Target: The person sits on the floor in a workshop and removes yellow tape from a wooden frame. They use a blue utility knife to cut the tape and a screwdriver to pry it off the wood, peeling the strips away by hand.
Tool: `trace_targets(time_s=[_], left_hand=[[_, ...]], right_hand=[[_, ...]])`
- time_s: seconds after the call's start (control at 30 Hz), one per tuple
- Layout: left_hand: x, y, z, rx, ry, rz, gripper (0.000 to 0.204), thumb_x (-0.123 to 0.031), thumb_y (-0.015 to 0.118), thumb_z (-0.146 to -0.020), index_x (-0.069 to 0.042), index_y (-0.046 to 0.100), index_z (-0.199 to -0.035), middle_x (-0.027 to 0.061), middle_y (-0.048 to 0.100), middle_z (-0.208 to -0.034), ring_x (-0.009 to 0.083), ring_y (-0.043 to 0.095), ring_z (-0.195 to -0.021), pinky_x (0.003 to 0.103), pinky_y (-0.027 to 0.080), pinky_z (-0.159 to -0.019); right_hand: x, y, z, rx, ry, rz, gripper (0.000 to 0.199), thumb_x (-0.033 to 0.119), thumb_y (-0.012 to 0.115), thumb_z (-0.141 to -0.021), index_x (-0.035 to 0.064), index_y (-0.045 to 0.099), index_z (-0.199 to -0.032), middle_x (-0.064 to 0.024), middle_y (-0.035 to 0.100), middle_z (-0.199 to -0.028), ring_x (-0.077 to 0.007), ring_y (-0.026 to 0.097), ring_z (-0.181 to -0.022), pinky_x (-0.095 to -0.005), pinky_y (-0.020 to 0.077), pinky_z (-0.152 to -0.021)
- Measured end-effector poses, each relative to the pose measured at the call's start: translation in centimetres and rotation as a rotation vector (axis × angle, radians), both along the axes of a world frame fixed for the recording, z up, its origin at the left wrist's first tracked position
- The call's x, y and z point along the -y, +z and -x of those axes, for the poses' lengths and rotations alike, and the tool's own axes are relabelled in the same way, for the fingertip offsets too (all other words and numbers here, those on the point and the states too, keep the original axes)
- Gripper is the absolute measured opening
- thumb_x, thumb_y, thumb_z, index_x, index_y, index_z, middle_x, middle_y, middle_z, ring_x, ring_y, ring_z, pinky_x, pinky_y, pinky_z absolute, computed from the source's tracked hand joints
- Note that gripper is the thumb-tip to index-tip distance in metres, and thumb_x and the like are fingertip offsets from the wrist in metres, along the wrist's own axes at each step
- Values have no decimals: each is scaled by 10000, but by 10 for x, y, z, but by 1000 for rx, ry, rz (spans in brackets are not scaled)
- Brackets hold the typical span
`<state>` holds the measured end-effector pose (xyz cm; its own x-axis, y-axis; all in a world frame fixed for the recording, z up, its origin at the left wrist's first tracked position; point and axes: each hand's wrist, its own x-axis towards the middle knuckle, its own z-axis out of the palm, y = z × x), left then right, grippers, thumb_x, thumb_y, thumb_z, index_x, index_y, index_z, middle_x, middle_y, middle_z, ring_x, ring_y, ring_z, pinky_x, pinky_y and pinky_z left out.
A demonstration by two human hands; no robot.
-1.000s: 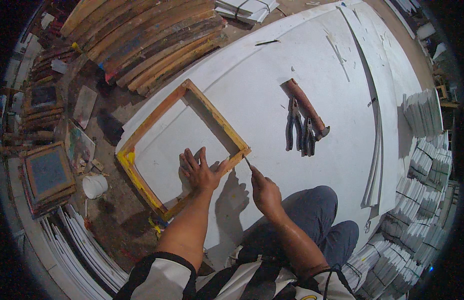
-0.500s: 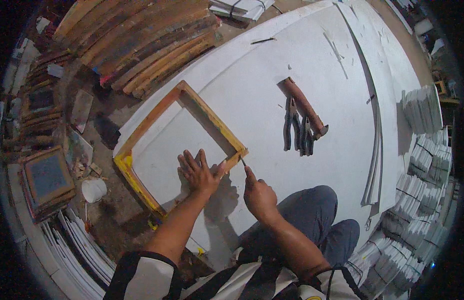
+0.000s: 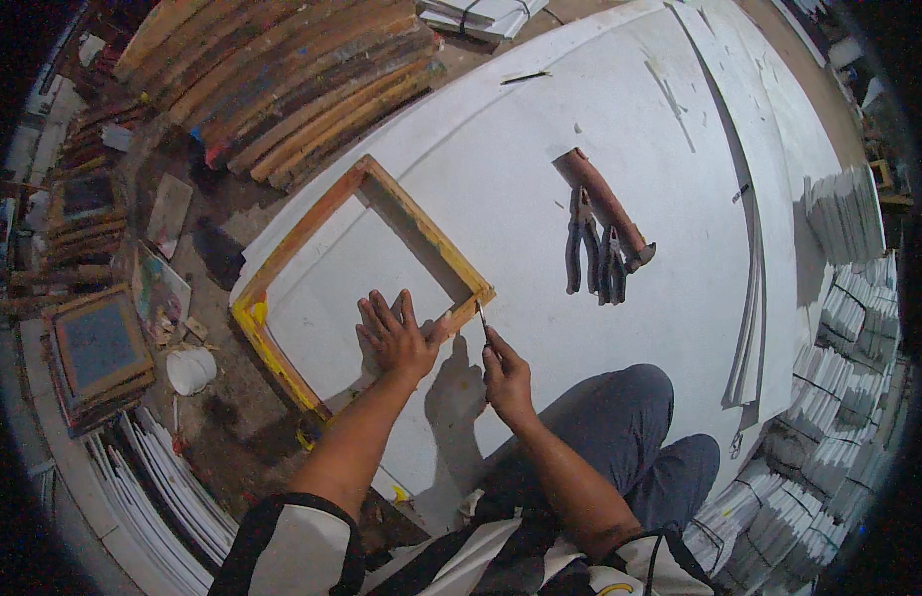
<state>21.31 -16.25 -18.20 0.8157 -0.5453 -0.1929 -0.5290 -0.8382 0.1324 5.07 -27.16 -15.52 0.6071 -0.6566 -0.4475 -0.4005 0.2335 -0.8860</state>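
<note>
An open wooden frame (image 3: 419,221), stained yellow in places, lies on a large white sheet (image 3: 679,318). My left hand (image 3: 396,343) is spread flat inside its near right corner, the thumb against the near bar. In my right hand (image 3: 508,385) is a slim tool (image 3: 484,319) with a thin metal shaft, like a screwdriver. Its tip points at the frame's right corner; whether it touches the wood is too small to tell. Farther right rests a hammer (image 3: 608,206) with a brown handle, beside two dark-handled pliers (image 3: 581,253).
Several wooden frames are stacked (image 3: 292,79) at the far left. A white tub (image 3: 191,371) stands on the floor at left, near framed screens (image 3: 98,338). Thin white strips (image 3: 749,328) lie along the right, with bundled white stacks (image 3: 808,427) beyond. My bent knee (image 3: 630,397) is close by.
My right hand has drawn back slightly toward me and left, exposing more of the tool's shaft. The left hand keeps its place on the frame. The whole view has shifted slightly.
</note>
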Motion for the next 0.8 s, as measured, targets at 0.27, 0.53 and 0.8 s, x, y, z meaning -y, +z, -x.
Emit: trace_targets(time_s=[0.27,0.53,0.8], left_hand=[[8,14,-3,-96,63,-23,947,-753,491,-883,-107,313,-1552,347,68,-1608,548,5,-1495,758,145,-1118],[5,6,-3,-92,103,-22,968,-759,549,-845,-155,309,-1563,288,51,-1635,499,-10,-1515,728,120,-1148],[6,9,-2,-74,98,-14,926,-690,595,-862,-139,307,-1548,320,129,-1604,530,55,-1496,723,140,-1143]], right_hand=[[25,41,-3,145,-303,-940,426,206,570,-1029,120,547,-1445,10,526,-708,-101,506,-550,-263,402,-447],[41,33,5,-367,444,511,418,275,547,-1034,121,562,-1422,-112,682,-835,-293,683,-662,-495,536,-591],[50,45,10,-24,-47,-824,409,287,527,-1047,177,551,-1440,-39,598,-726,-142,585,-602,-287,429,-484]])
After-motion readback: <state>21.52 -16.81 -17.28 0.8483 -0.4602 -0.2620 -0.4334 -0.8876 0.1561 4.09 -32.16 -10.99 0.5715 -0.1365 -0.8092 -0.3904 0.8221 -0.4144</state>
